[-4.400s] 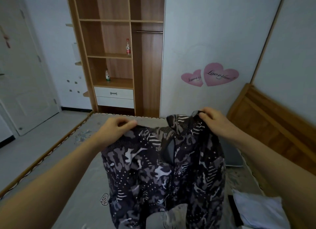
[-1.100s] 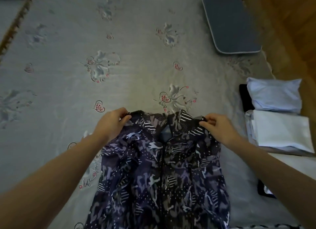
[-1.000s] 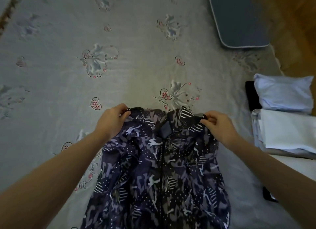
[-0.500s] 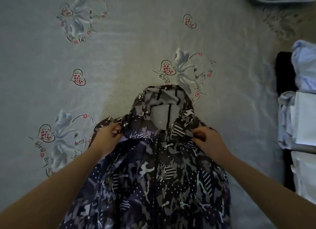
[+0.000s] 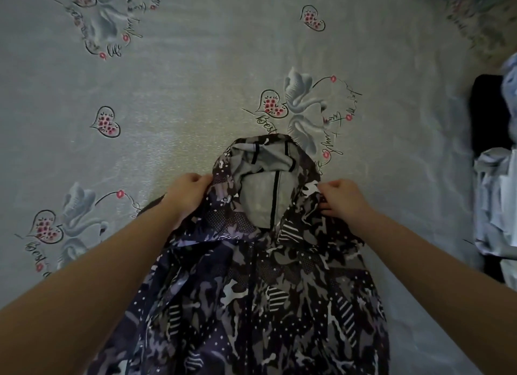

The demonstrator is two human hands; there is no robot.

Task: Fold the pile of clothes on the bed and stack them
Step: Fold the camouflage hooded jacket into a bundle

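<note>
Both hands pinch jacket (image 5: 260, 290) shoulders | hood now flat on bed (image 5: 167, 94)

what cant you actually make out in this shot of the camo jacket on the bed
All in the head view:
- Jacket hem and sleeves: cut off by the bottom edge or hidden under the forearms.
- Left hand and right hand fingertips: tucked into the fabric by the hood.
- Pale clothes at right: blurred, cut by the edge; count unclear.
- Black item beside them: too dark to identify.
- Bed sheet lettering: unreadable.
</note>
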